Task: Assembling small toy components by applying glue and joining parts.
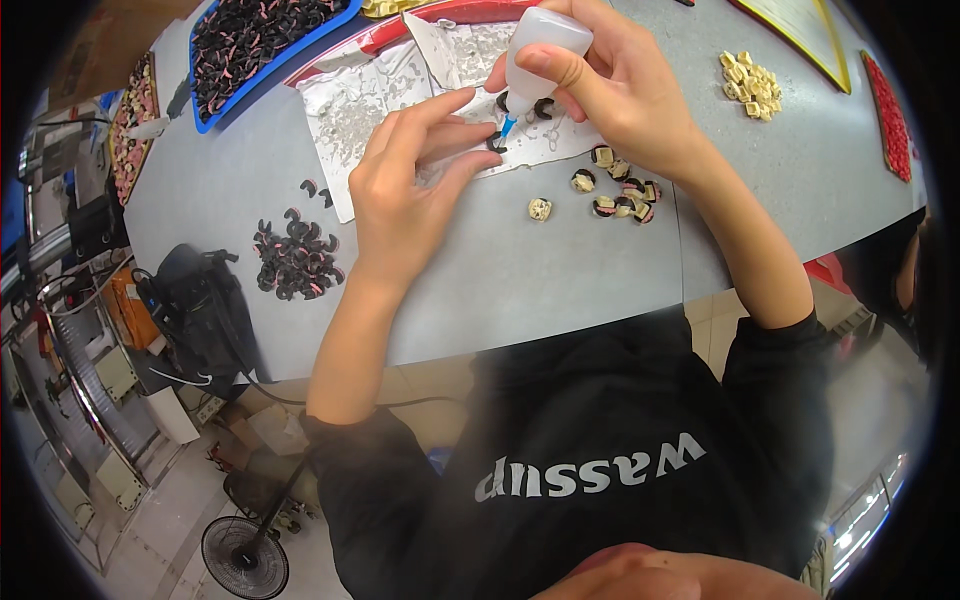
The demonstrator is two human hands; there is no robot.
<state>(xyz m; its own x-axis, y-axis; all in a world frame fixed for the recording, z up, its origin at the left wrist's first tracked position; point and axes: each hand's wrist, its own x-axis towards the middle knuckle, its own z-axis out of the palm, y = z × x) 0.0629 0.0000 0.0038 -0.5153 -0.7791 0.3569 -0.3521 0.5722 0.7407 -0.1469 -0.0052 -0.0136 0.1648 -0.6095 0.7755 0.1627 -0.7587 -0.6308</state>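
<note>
My right hand (635, 100) is closed around a translucent white squeeze bottle (545, 50), tipped nozzle-down. Its blue tip (508, 125) meets or hovers just over a small black curved piece (495, 146); contact is hard to tell. Thumb and fingertips of my left hand (400, 200) pinch that piece against a white sheet (333, 180) spotted with clear dried drops. Other black curved pieces (544, 108) lie on the sheet beside the nozzle. Just right of the sheet's near edge sit several black-and-cream joined pieces (625, 205), with a single cream piece (540, 209) nearer me.
Loose black and pink curved pieces (295, 258) are heaped left of my left forearm. A blue tray (205, 122) of similar pieces stands far left. Cream pieces (750, 85) lie far right, near a yellow-rimmed tray (846, 75) and a red-filled tray (887, 120). A black bag (195, 300) hangs at the left edge.
</note>
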